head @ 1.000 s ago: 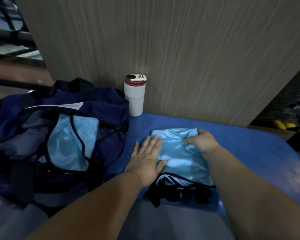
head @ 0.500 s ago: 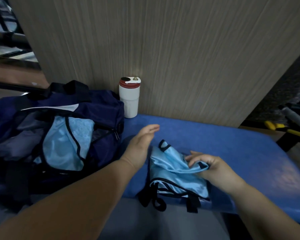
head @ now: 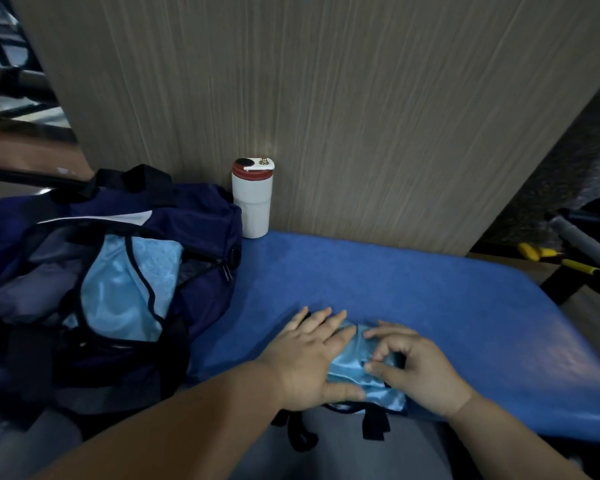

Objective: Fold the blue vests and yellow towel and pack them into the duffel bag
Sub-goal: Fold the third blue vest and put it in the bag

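Head view, single frame.

1. Left hand [head: 305,362]: palm down, fingers straight and slightly spread, lying flat on the left half of the folded vest and pressing it onto the table; the thumb runs along the bundle's near edge. It grips nothing.

2. Right hand [head: 420,372]: resting on the right half of the same bundle, fingers curled, thumb and forefinger drawn together on a fold of the fabric.

3. Folded vest [head: 350,370]: light blue, shiny, black-trimmed, a small bundle. It sits at the near edge of the table, between and under both hands. Black straps [head: 373,427] hang from it over the table edge.

4. Second vest [head: 118,299]: same light blue cloth with black binding, lying inside the unzipped main opening of the duffel bag.

5. Duffel bag [head: 194,216]: navy with black handles and a white stripe, zip open. It stands at the left end of the table, well apart from the hands.

6. Table [head: 395,289]: blue top.

7. Tumbler [head: 253,202]: white body, red-and-white lid, upright. It stands at the table's far edge against the panel, just beside the bag's right end.

8. Panel [head: 326,98]: wood-grain, vertical, behind the table.

9. Yellow-handled tool [head: 551,256]: far right, beyond the table; its type cannot be told.
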Demonstrator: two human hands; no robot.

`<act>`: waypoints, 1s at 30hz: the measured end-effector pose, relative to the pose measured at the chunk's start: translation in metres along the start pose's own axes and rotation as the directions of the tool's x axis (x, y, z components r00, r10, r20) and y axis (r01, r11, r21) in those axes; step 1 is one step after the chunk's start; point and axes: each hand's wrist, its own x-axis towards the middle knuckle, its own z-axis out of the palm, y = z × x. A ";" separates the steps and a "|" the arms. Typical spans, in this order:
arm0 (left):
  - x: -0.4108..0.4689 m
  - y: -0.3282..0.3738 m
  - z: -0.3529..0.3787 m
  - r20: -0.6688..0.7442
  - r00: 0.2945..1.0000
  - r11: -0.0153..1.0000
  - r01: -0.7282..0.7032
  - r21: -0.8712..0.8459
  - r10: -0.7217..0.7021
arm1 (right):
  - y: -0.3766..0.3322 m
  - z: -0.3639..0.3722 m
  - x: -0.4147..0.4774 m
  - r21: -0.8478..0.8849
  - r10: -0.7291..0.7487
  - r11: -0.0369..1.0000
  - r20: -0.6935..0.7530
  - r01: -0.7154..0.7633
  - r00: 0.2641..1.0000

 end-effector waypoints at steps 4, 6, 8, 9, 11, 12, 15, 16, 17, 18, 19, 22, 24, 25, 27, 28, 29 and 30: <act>-0.007 -0.004 0.001 0.033 0.999 1.000 -0.016 0.019 0.016 | -0.017 -0.001 -0.002 -0.239 0.190 0.949 -0.089 -0.206 0.978; -0.009 -0.006 0.002 0.049 0.999 1.000 -0.019 0.010 0.019 | -0.027 -0.003 -0.002 -0.398 0.372 0.831 -0.121 -0.388 0.920; -0.008 -0.008 0.005 0.045 0.999 1.000 -0.016 0.007 0.016 | -0.039 -0.003 -0.001 -0.540 0.442 0.709 -0.160 -0.453 0.882; -0.008 -0.009 0.007 0.031 0.999 1.000 -0.013 0.015 0.013 | -0.043 -0.002 0.001 -0.571 0.438 0.686 -0.170 -0.451 0.883; -0.007 -0.008 0.011 -0.003 1.000 1.000 -0.006 0.018 0.007 | -0.046 0.002 0.003 -0.555 0.408 0.710 -0.179 -0.434 0.895; -0.008 -0.009 0.012 -0.017 1.000 1.000 -0.003 0.003 0.004 | -0.048 0.005 0.004 -0.505 0.399 0.747 -0.179 -0.432 0.899; -0.013 -0.015 0.009 -0.061 0.998 0.997 -0.030 -0.071 0.026 | -0.050 0.010 0.008 -0.145 0.479 0.858 -0.118 -0.492 0.870; -0.016 -0.018 0.007 -0.082 0.996 0.994 -0.045 -0.098 0.037 | -0.051 0.010 0.010 0.006 0.512 0.858 -0.080 -0.514 0.855; -0.020 -0.022 0.003 -0.100 0.994 0.990 -0.058 -0.130 0.045 | -0.054 0.009 0.011 0.142 0.527 0.844 -0.039 -0.518 0.849; -0.023 -0.026 -0.001 -0.109 0.993 0.984 -0.071 -0.166 0.053 | -0.058 0.007 0.013 0.249 0.530 0.819 0.016 -0.516 0.848; -0.027 -0.031 -0.006 -0.116 0.992 0.976 -0.079 -0.202 0.056 | -0.065 0.004 0.015 0.330 0.518 0.790 0.094 -0.517 0.850; -0.039 -0.046 -0.020 -0.160 0.987 0.972 -0.064 -0.227 0.027 | -0.081 0.001 0.026 0.457 0.470 0.682 0.325 -0.571 0.821; -0.047 -0.057 -0.029 -0.199 0.979 0.983 -0.077 -0.169 0.042 | -0.089 0.005 0.034 0.472 0.485 0.609 0.414 -0.638 0.770; -0.051 -0.062 -0.035 -0.216 0.974 0.987 -0.090 -0.133 0.060 | -0.093 0.007 0.038 0.456 0.494 0.601 0.434 -0.656 0.754; -0.061 -0.069 -0.052 -0.299 0.950 0.991 -0.112 -0.074 0.085 | -0.100 0.013 0.045 0.451 0.457 0.614 0.465 -0.647 0.758; -0.066 -0.072 -0.062 -0.346 0.934 0.992 -0.115 -0.049 0.091 | -0.105 0.017 0.049 0.463 0.420 0.625 0.479 -0.628 0.771; -0.071 -0.077 -0.072 -0.388 0.916 0.993 -0.117 -0.020 0.100 | -0.110 0.021 0.052 0.488 0.380 0.633 0.479 -0.600 0.791; -0.077 -0.083 -0.080 -0.431 0.896 0.994 -0.111 0.013 0.106 | -0.117 0.025 0.056 0.521 0.337 0.641 0.468 -0.563 0.817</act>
